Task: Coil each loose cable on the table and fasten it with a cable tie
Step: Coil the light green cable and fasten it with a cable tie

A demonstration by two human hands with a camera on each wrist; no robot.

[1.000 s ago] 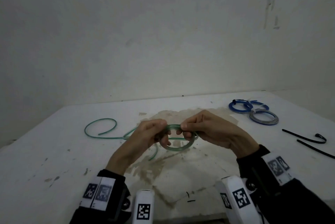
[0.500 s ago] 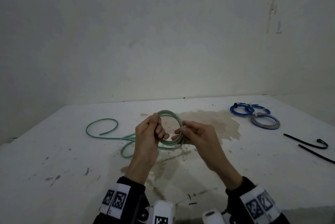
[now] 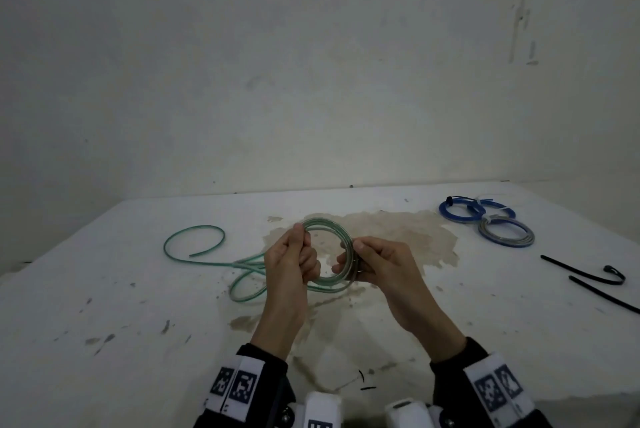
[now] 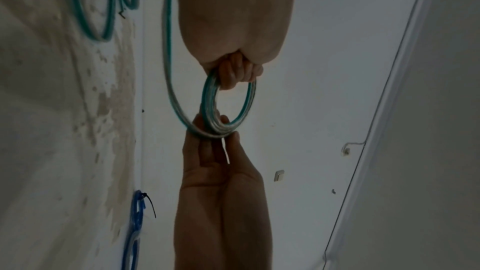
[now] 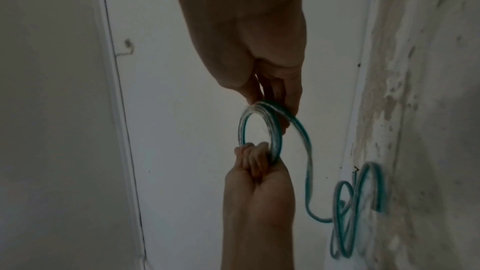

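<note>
A green cable is partly wound into a small coil [image 3: 329, 225] held upright above the white table [image 3: 104, 289]. My left hand [image 3: 294, 254] grips the coil's left side with curled fingers [image 4: 235, 73]. My right hand [image 3: 367, 263] pinches the right side between thumb and fingers [image 5: 291, 93]. The cable's loose tail [image 3: 194, 244] trails left over the table in open loops [image 5: 348, 213]. In the left wrist view the coil [image 4: 228, 106] hangs between both hands.
Two tied coils lie at the back right, a blue one [image 3: 460, 211] and a grey one [image 3: 507, 235]. Black cable ties [image 3: 588, 277] lie near the right edge. A brown stain [image 3: 398, 233] marks the table's middle.
The coil has turned from lying flat to standing upright between my hands. My hands have drawn a little closer to me, and the tail's near loop has shifted.
</note>
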